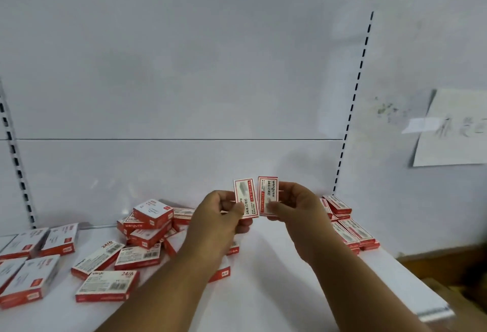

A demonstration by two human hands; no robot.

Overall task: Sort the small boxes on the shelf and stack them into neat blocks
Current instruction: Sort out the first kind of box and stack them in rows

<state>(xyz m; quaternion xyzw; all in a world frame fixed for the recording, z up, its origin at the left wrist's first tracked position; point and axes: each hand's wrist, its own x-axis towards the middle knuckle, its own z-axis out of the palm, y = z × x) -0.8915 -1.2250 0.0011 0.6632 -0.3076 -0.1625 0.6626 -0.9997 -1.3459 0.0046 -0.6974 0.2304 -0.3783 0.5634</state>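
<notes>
My left hand (218,213) pinches a small red-and-white box (245,197) upright, and my right hand (297,209) pinches a second such box (267,194) right beside it. Both boxes are raised above the white shelf (276,273), faces toward me, their long edges nearly touching. A loose jumble of red-and-white boxes (147,228) lies on the shelf to the left, partly hidden by my left forearm. At the right back corner stands a stacked block of boxes (347,223).
More boxes (31,273) lie flat at the far left of the shelf. White back panels with slotted uprights (350,110) rise behind. A paper sheet (453,128) hangs on the right wall. The shelf's front edge (434,313) ends at lower right, above a brown floor.
</notes>
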